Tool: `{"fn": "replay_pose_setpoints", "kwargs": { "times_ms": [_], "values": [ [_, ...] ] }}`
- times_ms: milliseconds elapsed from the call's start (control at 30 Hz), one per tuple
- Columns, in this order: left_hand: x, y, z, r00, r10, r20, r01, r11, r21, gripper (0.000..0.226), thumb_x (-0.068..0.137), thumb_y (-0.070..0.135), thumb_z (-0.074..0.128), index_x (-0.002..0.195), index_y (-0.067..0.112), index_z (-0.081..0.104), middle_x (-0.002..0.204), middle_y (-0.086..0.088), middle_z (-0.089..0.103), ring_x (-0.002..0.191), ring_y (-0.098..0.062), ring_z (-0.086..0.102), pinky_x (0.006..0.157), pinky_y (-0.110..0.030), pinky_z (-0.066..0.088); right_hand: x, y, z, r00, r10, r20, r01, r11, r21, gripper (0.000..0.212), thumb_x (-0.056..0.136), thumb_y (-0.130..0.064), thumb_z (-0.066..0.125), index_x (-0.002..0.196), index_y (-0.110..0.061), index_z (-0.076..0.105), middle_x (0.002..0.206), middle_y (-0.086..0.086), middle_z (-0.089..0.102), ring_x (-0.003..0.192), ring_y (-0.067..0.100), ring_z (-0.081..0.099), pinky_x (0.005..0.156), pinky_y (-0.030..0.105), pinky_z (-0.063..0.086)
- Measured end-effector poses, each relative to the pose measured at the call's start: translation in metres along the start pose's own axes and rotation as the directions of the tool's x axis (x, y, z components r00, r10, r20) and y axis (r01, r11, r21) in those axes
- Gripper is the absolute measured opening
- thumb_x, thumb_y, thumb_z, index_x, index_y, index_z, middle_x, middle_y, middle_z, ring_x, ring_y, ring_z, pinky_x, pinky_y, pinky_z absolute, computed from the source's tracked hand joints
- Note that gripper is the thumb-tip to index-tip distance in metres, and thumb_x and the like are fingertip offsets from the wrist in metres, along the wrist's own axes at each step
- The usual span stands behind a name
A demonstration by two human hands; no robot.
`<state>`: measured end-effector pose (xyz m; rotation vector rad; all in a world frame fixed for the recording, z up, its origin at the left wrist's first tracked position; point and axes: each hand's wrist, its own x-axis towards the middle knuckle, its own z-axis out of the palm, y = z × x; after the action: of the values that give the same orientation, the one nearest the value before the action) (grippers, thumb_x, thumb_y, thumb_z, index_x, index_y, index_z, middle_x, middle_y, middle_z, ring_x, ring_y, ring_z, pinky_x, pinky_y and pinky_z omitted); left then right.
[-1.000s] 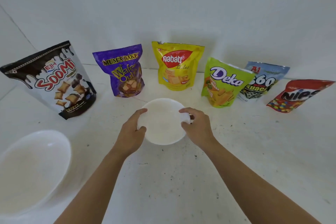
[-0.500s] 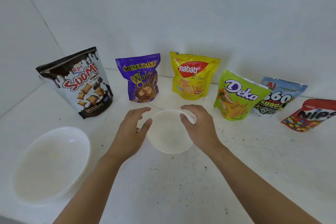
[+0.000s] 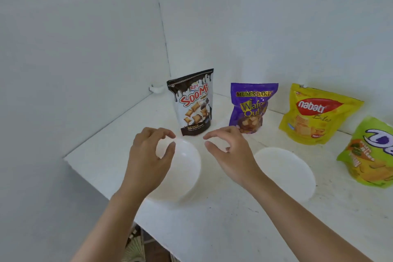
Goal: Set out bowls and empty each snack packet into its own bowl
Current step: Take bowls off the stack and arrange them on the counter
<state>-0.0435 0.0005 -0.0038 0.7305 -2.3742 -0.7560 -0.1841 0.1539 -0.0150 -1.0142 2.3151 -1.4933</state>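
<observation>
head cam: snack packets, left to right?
Black-and-white packet → purple packet → yellow packet → green packet, cut off by the right edge.

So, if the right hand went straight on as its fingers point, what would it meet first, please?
The right hand would probably meet the far rim of the left bowl, with the left hand just beyond, though depth is unclear.
</observation>
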Motion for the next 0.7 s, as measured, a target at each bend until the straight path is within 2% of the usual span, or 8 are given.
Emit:
{"fn": "replay_pose_setpoints", "kwargs": {
  "times_ms": [100, 133, 233, 400, 533, 633, 700],
  "values": [
    [-0.011, -0.039, -0.007, 0.982, -0.176, 0.066, 0.169, 0.98, 0.105, 0.022, 0.093, 0.03, 0.065, 0.112, 0.041, 0.064, 0.131, 0.006, 0.045, 0.128, -0.017, 0.041, 0.107, -0.045, 0.038, -0.003, 0.001, 0.034, 0.994, 0.079, 0.077, -0.081, 0.996, 0.033, 0.015, 0.088, -0.031, 0.07, 0.1, -0.038, 0.07, 0.115, -0.012, 0.047, 0.116, 0.007, 0.048, 0.085, 0.018, 0.037],
    [-0.015, -0.049, -0.009, 0.968, -0.224, 0.11, 0.213, 0.972, 0.104, 0.024, 0.092, 0.031, 0.065, 0.113, 0.042, 0.064, 0.136, 0.005, 0.042, 0.131, -0.017, 0.04, 0.107, -0.043, 0.039, -0.004, 0.001, 0.042, 0.989, 0.108, 0.101, -0.112, 0.993, 0.035, 0.016, 0.087, -0.03, 0.07, 0.1, -0.039, 0.07, 0.117, -0.011, 0.046, 0.117, 0.007, 0.048, 0.084, 0.015, 0.036],
    [-0.023, -0.07, -0.01, 0.918, -0.307, 0.251, 0.311, 0.95, 0.028, 0.028, 0.091, 0.029, 0.069, 0.117, 0.041, 0.063, 0.141, 0.003, 0.039, 0.128, -0.014, 0.045, 0.098, -0.026, 0.037, -0.008, 0.004, 0.061, 0.963, 0.203, 0.177, -0.205, 0.979, -0.005, 0.028, 0.086, -0.022, 0.071, 0.109, -0.036, 0.066, 0.121, -0.006, 0.044, 0.112, 0.009, 0.048, 0.075, 0.006, 0.034],
    [-0.027, -0.083, -0.012, 0.915, -0.256, 0.313, 0.275, 0.961, -0.016, 0.044, 0.09, 0.012, 0.067, 0.127, 0.033, 0.06, 0.133, 0.009, 0.045, 0.115, -0.009, 0.048, 0.095, -0.02, 0.038, -0.009, 0.01, 0.071, 0.955, 0.238, 0.176, -0.23, 0.971, -0.062, 0.054, 0.079, 0.003, 0.061, 0.116, -0.037, 0.06, 0.118, -0.003, 0.048, 0.108, 0.011, 0.048, 0.065, 0.006, 0.039],
    [-0.015, -0.081, -0.021, 0.92, -0.215, 0.328, 0.233, 0.972, -0.015, 0.048, 0.091, 0.006, 0.062, 0.132, 0.031, 0.057, 0.131, 0.015, 0.043, 0.115, -0.006, 0.046, 0.092, -0.021, 0.039, -0.006, 0.006, 0.066, 0.966, 0.217, 0.142, -0.217, 0.976, -0.019, 0.055, 0.08, 0.004, 0.06, 0.116, -0.037, 0.062, 0.117, -0.003, 0.049, 0.099, 0.006, 0.05, 0.066, 0.006, 0.041],
    [-0.004, -0.071, -0.032, 0.936, -0.171, 0.308, 0.201, 0.977, -0.066, 0.049, 0.091, 0.006, 0.06, 0.131, 0.034, 0.057, 0.128, 0.018, 0.046, 0.117, -0.009, 0.049, 0.095, -0.027, 0.045, -0.002, -0.004, 0.058, 0.982, 0.17, 0.083, -0.173, 0.985, 0.028, 0.055, 0.079, 0.004, 0.06, 0.115, -0.037, 0.064, 0.115, -0.006, 0.052, 0.098, -0.006, 0.048, 0.071, 0.006, 0.039],
    [0.006, -0.059, -0.038, 0.946, -0.14, 0.293, 0.183, 0.975, -0.124, 0.051, 0.091, 0.005, 0.059, 0.13, 0.036, 0.058, 0.128, 0.02, 0.051, 0.119, -0.009, 0.051, 0.099, -0.033, 0.049, 0.003, -0.012, 0.048, 0.992, 0.128, 0.008, -0.129, 0.99, 0.057, 0.055, 0.075, 0.006, 0.06, 0.112, -0.034, 0.067, 0.111, -0.007, 0.057, 0.095, -0.004, 0.05, 0.073, 0.009, 0.039]
  ]
}}
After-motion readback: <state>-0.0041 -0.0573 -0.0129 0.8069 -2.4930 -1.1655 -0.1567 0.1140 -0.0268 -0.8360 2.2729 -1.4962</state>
